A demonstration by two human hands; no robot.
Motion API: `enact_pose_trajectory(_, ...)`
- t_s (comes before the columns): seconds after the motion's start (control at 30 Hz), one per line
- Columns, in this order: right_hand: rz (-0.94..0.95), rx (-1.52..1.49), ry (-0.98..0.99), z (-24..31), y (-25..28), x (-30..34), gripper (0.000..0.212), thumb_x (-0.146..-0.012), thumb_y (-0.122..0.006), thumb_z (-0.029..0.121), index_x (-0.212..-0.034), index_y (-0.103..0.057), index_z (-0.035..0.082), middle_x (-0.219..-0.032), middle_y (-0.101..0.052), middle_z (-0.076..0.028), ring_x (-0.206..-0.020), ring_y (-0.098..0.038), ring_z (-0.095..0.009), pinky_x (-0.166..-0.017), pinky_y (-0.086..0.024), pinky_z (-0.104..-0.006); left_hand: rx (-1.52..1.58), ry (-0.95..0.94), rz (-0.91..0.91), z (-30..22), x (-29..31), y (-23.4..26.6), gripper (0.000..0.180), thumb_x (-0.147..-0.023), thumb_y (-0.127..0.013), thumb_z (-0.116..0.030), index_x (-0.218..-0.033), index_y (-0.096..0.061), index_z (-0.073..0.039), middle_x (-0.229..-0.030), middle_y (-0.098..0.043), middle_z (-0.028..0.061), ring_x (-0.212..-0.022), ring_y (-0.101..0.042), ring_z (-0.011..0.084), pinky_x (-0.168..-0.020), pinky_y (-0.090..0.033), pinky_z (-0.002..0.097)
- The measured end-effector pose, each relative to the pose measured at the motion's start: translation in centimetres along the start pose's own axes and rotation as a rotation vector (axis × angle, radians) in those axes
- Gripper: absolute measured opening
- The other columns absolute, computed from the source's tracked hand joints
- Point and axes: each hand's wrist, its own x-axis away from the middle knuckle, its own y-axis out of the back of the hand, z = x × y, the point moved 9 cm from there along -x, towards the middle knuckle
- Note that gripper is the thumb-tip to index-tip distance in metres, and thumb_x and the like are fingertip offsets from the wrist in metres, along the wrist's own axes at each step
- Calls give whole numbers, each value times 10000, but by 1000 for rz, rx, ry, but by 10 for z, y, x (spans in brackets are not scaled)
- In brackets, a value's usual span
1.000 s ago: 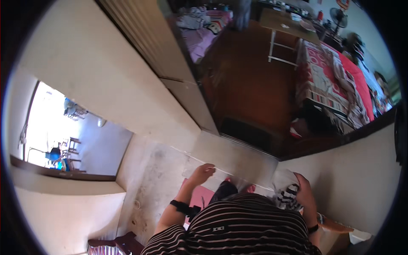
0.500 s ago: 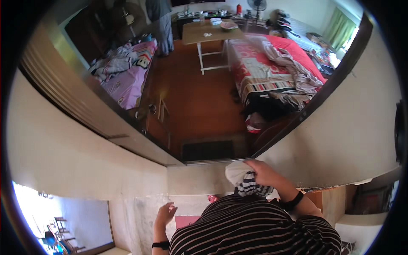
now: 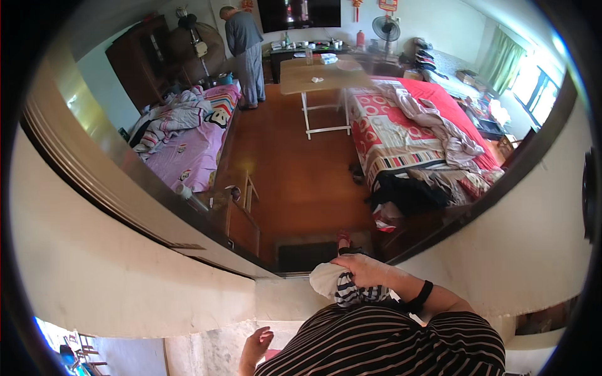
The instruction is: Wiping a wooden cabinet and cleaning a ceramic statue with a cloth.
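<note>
My right hand (image 3: 364, 269) grips a bundle of cloth (image 3: 323, 279), off-white at one end and black-and-white striped at the other, in front of my striped shirt. Its fingers wrap over the top of the bundle, and the underside is hidden. Nothing is in my left hand (image 3: 258, 343), which hangs low at my left side with its fingers loosely bent and apart. Just beyond the bundle, my foot in a reddish shoe (image 3: 343, 237) is at the doorway, beside a dark doormat (image 3: 307, 256).
A dark door frame (image 3: 476, 207) surrounds the way into a bedroom. Beds stand on the left (image 3: 188, 163) and right (image 3: 401, 135), with a folding table (image 3: 320, 75) between them. A wooden stool (image 3: 249, 191) is near the left bed. Another person (image 3: 246, 56) stands at the back.
I have moved toward the doorway, and one foot now shows at the threshold. The cloth bundle has shifted left in view, still in my right hand. My left hand is lower.
</note>
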Motion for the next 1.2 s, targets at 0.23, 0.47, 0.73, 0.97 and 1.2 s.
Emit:
enact_pose_trajectory(0.23, 114, -53, 65, -83, 36, -111, 532, -707, -681, 38, -1223, -566, -9, -1164, -623, -205, -1141, -569, -378, -981, -451, -427, 140, 155, 143, -87, -103, -41, 393, -933, -619, -51, -1296, -517, 61, -1081, -676, 98, -1022, -625, 148, -932, -488, 262)
enact_pose_trajectory(0.47, 126, -21, -87, -233, 121, -218, 611, -685, -604, 7, -1293, -549, 31, -1242, -591, -220, -1196, -532, -380, -1015, -427, -442, 901, 252, 198, -23, -316, -97, 381, -978, -557, -245, -1262, -536, 9, -1134, -630, 176, -1036, -622, 249, -954, -491, 387)
enact_pose_trajectory(0.73, -93, -35, -348, -355, 265, -230, 567, -696, -621, 25, -1260, -565, 12, -1210, -611, -204, -1173, -556, -367, -1004, -440, -437, 419, 118, 125, -241, -519, -79, 298, -969, -610, -154, -1208, -546, 14, -1021, -672, 120, -891, -631, 178, -810, -504, 295)
enact_pose_trajectory(0.97, -330, -184, -594, -403, 329, -174, 594, -679, -627, -6, -1270, -567, 9, -1214, -613, -203, -1171, -564, -362, -1000, -450, -431, 87, 99, 507, -320, -664, -137, 331, -981, -600, -188, -1222, -532, 29, -1016, -678, 108, -888, -643, 164, -812, -534, 296)
enact_pose_trajectory(1.2, -785, -220, -873, -433, 327, -103, 589, -682, -601, -36, -1268, -563, 12, -1194, -621, -208, -1162, -568, -369, -984, -451, -434, -202, -162, 887, -433, -766, -221, 291, -984, -576, -121, -1225, -537, 36, -1029, -686, 123, -889, -662, 171, -814, -543, 296)
